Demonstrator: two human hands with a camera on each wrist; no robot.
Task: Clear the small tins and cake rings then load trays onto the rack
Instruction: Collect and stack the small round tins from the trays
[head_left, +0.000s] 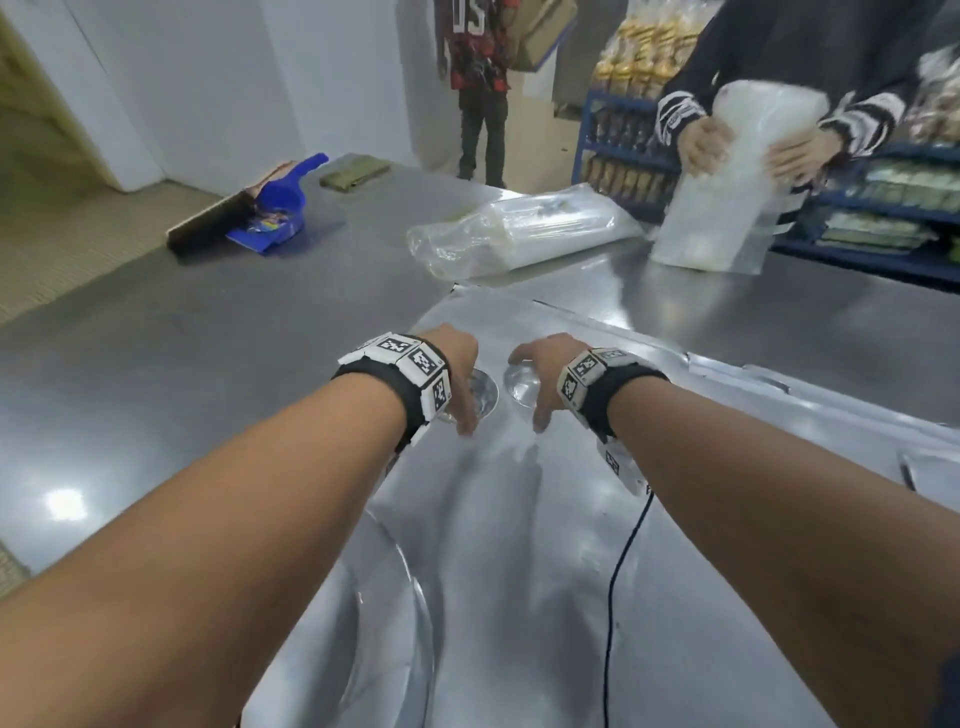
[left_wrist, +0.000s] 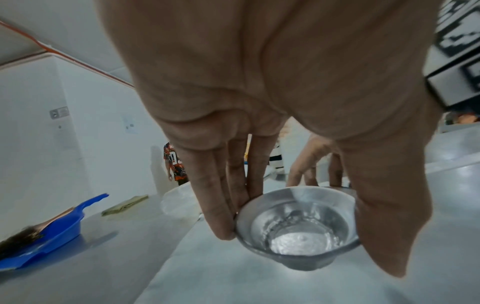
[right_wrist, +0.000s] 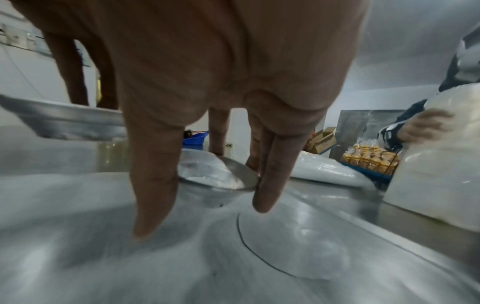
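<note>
Both hands down together at twelve o'clock on the steel tray (head_left: 519, 519), left hand (head_left: 457, 364) pinching one small tin (left_wrist: 298, 228) by its rim, right hand (head_left: 545, 374) clamping another tin (right_wrist: 221, 176), presumably clearing two at once.

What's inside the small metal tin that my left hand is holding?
Nothing shows inside the small round metal tin: the left wrist view looks straight in at bare shiny walls and a bright base. The left hand grips its rim, hiding only the rim's edges under the fingers.
</note>
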